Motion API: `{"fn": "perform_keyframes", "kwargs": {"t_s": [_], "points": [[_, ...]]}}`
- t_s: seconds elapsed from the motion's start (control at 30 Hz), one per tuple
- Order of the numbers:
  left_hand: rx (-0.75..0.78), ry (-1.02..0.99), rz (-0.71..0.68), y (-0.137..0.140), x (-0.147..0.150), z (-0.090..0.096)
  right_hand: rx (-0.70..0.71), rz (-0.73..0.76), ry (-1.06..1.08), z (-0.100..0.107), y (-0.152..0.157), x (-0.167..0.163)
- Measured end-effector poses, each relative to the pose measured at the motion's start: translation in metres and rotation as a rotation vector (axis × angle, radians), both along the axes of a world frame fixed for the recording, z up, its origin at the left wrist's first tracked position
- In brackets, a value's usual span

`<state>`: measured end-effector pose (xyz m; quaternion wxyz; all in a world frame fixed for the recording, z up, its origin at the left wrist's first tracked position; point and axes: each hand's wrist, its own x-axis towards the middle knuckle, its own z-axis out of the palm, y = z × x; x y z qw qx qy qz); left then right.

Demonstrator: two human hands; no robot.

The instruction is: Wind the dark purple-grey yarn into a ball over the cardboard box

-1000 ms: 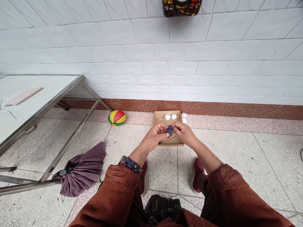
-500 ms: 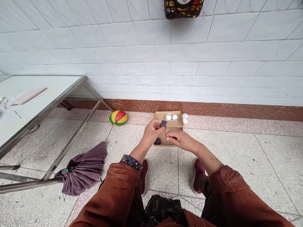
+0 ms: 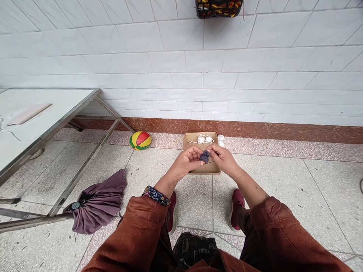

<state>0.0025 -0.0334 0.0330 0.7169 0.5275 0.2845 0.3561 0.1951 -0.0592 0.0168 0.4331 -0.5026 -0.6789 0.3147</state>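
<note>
Between my two hands, above the cardboard box (image 3: 209, 169), is a small dark purple crocheted yarn piece (image 3: 204, 156). My left hand (image 3: 183, 163) pinches its left side with thumb and fingers. My right hand (image 3: 223, 160) is closed at its upper right edge, fingertips touching it. A thin dark strand runs near the right hand. Two white yarn balls (image 3: 201, 139) with loose ends lie in the far part of the box. The dark yarn ball in the near part is almost wholly hidden behind my left hand. No hook or needle can be made out.
More white yarn balls (image 3: 221, 140) sit just right of the box. A striped ball (image 3: 140, 140) rests by the wall. To the left are a folded purple umbrella (image 3: 99, 202) and a metal-framed table (image 3: 65, 96). A black patterned bag (image 3: 219, 9) is high on the wall.
My right hand has come up from the strand below to the yarn piece. My left hand has shifted right and slightly down with the piece, now covering the dark yarn ball.
</note>
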Motion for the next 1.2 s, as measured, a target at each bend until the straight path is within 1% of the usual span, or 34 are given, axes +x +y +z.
{"fn": "perform_keyframes", "kwargs": {"t_s": [0.13,0.23,0.33,0.4,0.47,0.53,0.6,0.63,0.67,0.73,0.77,0.8,0.83,0.9,1.0,1.1,1.2], "points": [[-0.082,-0.195,0.151,0.004,-0.003,0.0,0.001,0.108,0.001,0.004,-0.007,-0.005],[-0.127,-0.228,0.228,0.005,-0.003,-0.001,0.004,0.186,-0.019,0.004,-0.009,-0.008],[-0.084,-0.146,0.306,0.008,-0.001,-0.003,0.026,0.254,-0.022,0.004,-0.01,-0.009],[-0.001,-0.024,0.365,0.01,0.0,-0.007,0.036,0.278,-0.03,0.005,-0.011,-0.009],[0.101,0.133,0.385,0.012,0.0,-0.011,0.045,0.277,-0.034,0.008,-0.011,-0.008],[0.206,0.3,0.334,0.012,0.0,-0.013,0.067,0.242,-0.007,0.01,-0.011,-0.006],[0.288,0.404,0.217,0.009,-0.001,-0.013,0.104,0.178,0.032,0.01,-0.01,-0.003],[0.308,0.416,0.138,0.006,-0.001,-0.011,0.119,0.134,0.046,0.01,-0.008,-0.002],[0.309,0.397,0.053,0.003,-0.001,-0.01,0.13,0.087,0.053,0.009,-0.007,-0.001],[0.258,0.291,-0.09,-0.003,-0.001,-0.007,0.124,-0.004,0.051,0.005,-0.003,0.001],[0.215,0.227,-0.128,-0.004,-0.001,-0.006,0.108,-0.037,0.045,0.002,-0.002,0.002],[0.168,0.166,-0.135,-0.004,-0.001,-0.005,0.089,-0.056,0.038,0.0,-0.001,0.001],[0.124,0.11,-0.112,-0.004,-0.001,-0.005,0.067,-0.062,0.026,-0.003,0.0,0.001],[0.061,0.017,-0.004,0.0,-0.001,-0.006,0.032,-0.044,-0.011,-0.007,0.0,-0.002],[0.043,-0.06,0.171,0.008,-0.001,-0.01,0.025,0.043,-0.081,-0.012,-0.003,-0.008],[0.061,-0.034,0.296,0.014,0.0,-0.016,0.046,0.123,-0.155,-0.013,-0.007,-0.012],[0.108,0.066,0.369,0.017,0.0,-0.022,0.073,0.181,-0.199,-0.011,-0.01,-0.013]]}}
